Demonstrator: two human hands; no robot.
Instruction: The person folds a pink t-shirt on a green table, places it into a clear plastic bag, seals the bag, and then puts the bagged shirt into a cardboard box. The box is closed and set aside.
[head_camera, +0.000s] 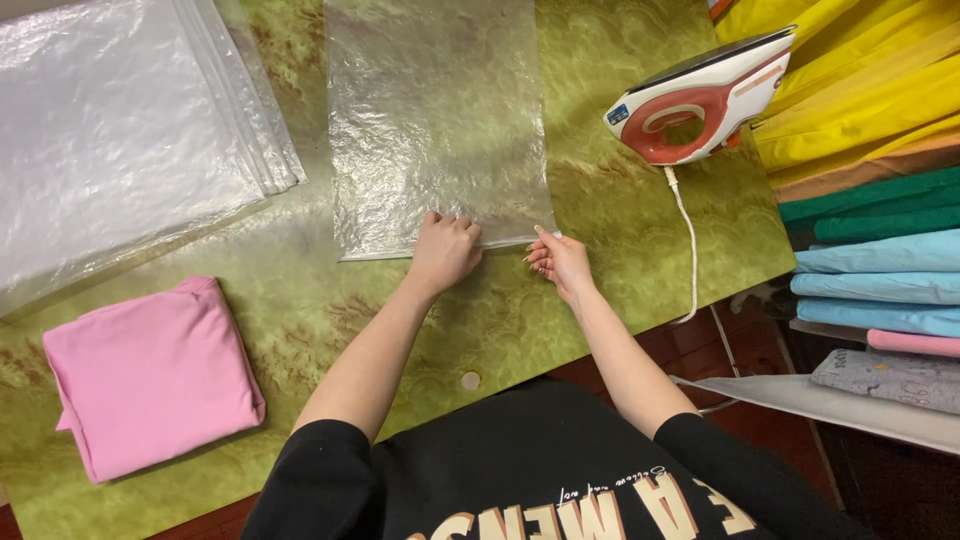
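Observation:
A clear plastic bag (435, 120) lies flat on the green marbled table (610, 230), its near edge toward me. My left hand (444, 252) rests knuckles-up on that near edge, fingers curled onto the plastic. Just to its right, my right hand (560, 262) pinches the bag's near right corner between fingertips. Both hands touch the same edge, a few centimetres apart.
A stack of clear plastic bags (120, 130) lies at the far left. A folded pink garment (150, 375) sits near left. A white and red iron (700, 100) stands at the right, cord (690, 250) trailing. Folded yellow, green and blue fabrics (880, 200) are piled at the right edge.

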